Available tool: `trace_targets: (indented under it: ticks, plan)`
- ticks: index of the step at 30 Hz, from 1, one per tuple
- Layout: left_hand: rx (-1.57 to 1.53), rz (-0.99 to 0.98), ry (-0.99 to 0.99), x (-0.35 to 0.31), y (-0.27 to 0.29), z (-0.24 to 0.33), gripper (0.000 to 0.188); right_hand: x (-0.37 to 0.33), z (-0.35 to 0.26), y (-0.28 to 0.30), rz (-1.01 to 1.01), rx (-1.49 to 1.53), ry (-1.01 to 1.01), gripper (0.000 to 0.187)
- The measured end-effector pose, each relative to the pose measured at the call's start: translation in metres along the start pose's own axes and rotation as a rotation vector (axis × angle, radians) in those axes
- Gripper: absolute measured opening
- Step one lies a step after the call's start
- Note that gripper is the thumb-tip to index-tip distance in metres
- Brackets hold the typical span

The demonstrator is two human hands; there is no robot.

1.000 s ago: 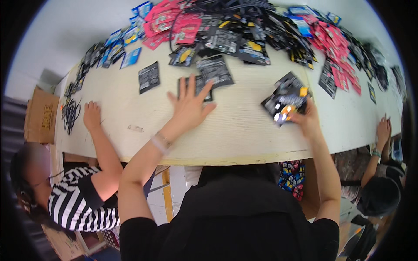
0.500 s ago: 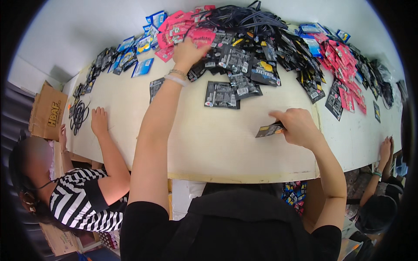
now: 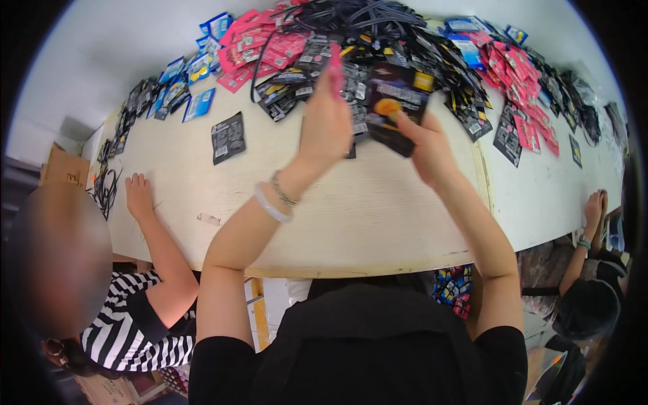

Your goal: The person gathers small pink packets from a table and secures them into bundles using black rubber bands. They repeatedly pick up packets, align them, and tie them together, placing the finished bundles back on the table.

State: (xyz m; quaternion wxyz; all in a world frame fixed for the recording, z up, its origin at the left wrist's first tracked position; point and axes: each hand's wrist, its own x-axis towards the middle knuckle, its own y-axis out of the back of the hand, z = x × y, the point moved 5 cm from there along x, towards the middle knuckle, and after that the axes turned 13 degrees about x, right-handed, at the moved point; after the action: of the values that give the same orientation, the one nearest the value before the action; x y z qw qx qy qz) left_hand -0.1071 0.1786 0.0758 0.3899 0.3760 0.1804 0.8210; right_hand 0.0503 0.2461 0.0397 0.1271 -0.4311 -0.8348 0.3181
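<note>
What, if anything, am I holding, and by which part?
Your right hand holds a black packet by its lower right edge. Your left hand holds a pink packet, apparently by its lower end; it's blurred.

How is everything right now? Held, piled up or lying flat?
Pink packet: held up, blurred
Left hand: closed on it
Held black packet: raised, front showing
Right hand: gripping it
Lone black packet: lying flat on the table
Black cords: heaped in a tangle
Pink pile at right: packets overlapping
Blue packets at left: loosely heaped
</note>
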Motion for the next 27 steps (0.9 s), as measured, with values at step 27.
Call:
trace_targets:
  ticks: [27]
  plan:
    - [0.784, 0.218, -0.828, 0.002, 0.124, -0.09, 0.031, -0.062, 0.028, 0.004, -0.183, 0.262, -0.374, 0.066]
